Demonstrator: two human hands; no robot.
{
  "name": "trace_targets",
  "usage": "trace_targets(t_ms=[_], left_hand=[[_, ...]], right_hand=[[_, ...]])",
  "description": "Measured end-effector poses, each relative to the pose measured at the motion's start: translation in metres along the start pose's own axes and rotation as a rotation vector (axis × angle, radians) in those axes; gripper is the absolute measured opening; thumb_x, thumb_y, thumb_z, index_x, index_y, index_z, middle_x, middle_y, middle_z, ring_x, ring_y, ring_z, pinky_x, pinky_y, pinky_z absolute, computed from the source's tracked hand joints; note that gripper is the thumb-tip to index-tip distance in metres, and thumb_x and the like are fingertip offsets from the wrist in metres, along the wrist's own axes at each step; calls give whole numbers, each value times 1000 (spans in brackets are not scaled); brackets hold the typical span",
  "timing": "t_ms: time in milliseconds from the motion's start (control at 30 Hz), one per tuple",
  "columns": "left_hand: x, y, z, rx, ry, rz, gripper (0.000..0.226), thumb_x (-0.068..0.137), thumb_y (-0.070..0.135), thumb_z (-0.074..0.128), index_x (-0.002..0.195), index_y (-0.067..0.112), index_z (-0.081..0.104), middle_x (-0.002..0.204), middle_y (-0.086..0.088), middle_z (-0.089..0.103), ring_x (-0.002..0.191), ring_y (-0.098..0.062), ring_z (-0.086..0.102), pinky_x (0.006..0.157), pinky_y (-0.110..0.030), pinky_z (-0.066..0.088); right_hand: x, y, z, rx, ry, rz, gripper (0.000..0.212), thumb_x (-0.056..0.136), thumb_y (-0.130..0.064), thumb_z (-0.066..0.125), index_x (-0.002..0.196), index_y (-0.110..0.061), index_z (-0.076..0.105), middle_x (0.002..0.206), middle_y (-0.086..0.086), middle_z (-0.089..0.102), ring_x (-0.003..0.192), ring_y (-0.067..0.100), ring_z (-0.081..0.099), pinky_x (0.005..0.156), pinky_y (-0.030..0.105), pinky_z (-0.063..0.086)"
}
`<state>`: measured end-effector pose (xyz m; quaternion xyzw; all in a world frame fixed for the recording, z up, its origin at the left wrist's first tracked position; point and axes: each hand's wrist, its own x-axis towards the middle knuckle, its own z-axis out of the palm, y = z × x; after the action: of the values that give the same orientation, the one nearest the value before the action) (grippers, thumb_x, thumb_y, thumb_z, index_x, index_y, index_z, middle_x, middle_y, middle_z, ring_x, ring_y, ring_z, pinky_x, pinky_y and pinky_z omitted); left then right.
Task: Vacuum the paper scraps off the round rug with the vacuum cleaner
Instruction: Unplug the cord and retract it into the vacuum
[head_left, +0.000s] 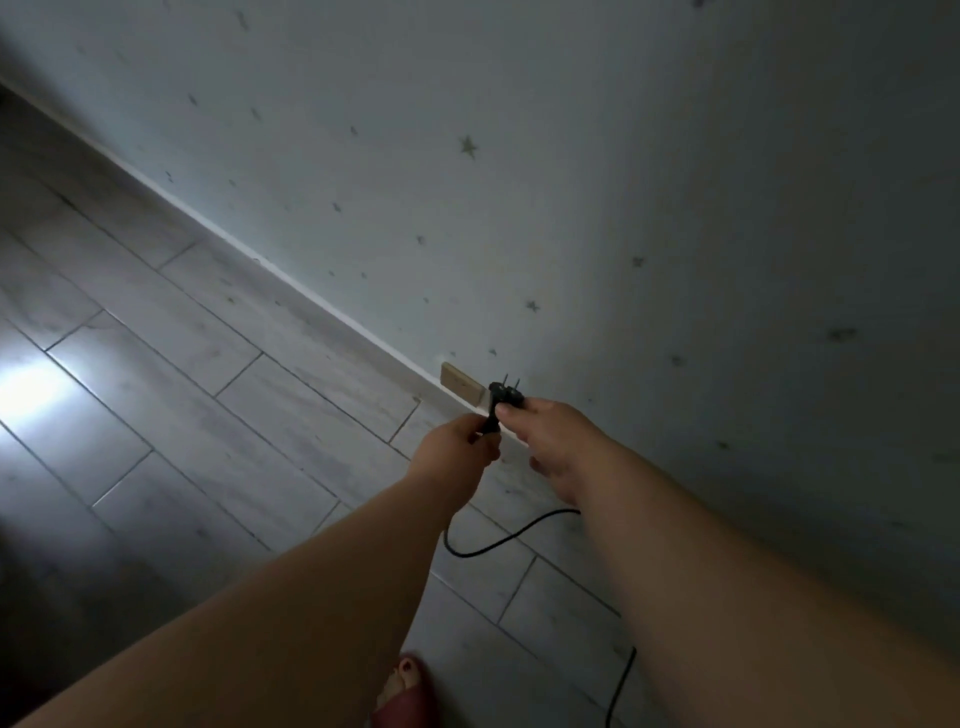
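A black power plug with two metal prongs points up toward the wall. My right hand pinches the plug's body with its fingertips. My left hand grips the black cord just below the plug. The cord loops down between my forearms and runs off the lower edge at the right. A small tan wooden block sits on the baseboard just left of the plug. Neither the vacuum cleaner, the rug nor the paper scraps are in view.
A pale wall with small star marks fills the upper right. A white baseboard runs diagonally down to my hands. Grey wood-look floor tiles spread to the left, with a bright glare patch at far left. My foot in a red slipper stands at the bottom.
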<state>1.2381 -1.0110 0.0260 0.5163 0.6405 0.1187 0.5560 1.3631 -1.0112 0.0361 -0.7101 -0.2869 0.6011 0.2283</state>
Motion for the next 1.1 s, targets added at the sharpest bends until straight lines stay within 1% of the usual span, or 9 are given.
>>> trace_targets(t_ms=[100,167,300,433,600,700,867,1000,1100], left_hand=[[-23,11,20,-43,-7,4,22,95,17,51,113,14,64,101,-7,68,100,-21,64,80,-27,45],[-45,16,43,-74,-2,4,22,95,17,51,113,14,64,98,-6,68,100,-21,64,75,-23,46],[-95,24,102,-111,52,46,23,97,20,50,116,15,62,97,-4,67,96,-18,64,76,-24,45],[-150,28,162,-207,110,33,23,98,21,49,116,14,62,95,-6,67,91,-18,64,72,-23,45],[-199,30,218,-290,109,-19,21,97,22,50,113,15,62,94,-6,68,92,-19,66,83,-33,49],[-214,28,242,-278,86,-29,15,97,22,50,106,20,62,91,-3,68,89,-17,65,85,-34,49],[-209,37,262,-189,15,41,22,94,16,51,114,13,62,84,-3,67,81,-15,65,79,-33,50],[-209,43,280,-157,-3,63,17,93,19,54,106,18,64,92,-7,70,91,-21,68,86,-38,51],[-211,45,293,-132,-21,82,17,93,18,53,107,17,64,92,-6,70,91,-20,67,88,-38,50]], right_hand=[[-23,11,-21,0,-13,-17,40,101,-27,56,139,-14,56,139,9,55,132,26,47,103,38,36],[-42,25,-41,12,-19,-36,40,101,-26,56,140,-13,55,139,10,55,131,25,47,99,35,35],[-79,63,-88,-10,-33,-101,41,101,-28,57,139,-14,55,137,8,56,129,23,47,102,36,36],[-126,97,-125,-11,-64,-144,38,101,-27,57,136,-14,58,122,4,58,117,17,48,98,34,35],[-175,136,-162,-2,-68,-125,36,101,-26,57,135,-14,59,118,5,59,120,20,50,94,32,34],[-194,154,-175,27,-57,-102,36,101,-25,57,135,-14,59,126,10,62,125,23,51,94,33,34],[-215,161,-204,16,2,-107,37,102,-21,54,137,-10,57,116,5,57,115,17,49,90,27,32],[-223,167,-225,33,22,-114,37,102,-19,53,138,-7,55,119,8,57,107,11,45,90,25,32],[-226,178,-238,22,16,-106,39,102,-19,53,139,-7,54,127,11,58,109,12,45,92,25,32]])
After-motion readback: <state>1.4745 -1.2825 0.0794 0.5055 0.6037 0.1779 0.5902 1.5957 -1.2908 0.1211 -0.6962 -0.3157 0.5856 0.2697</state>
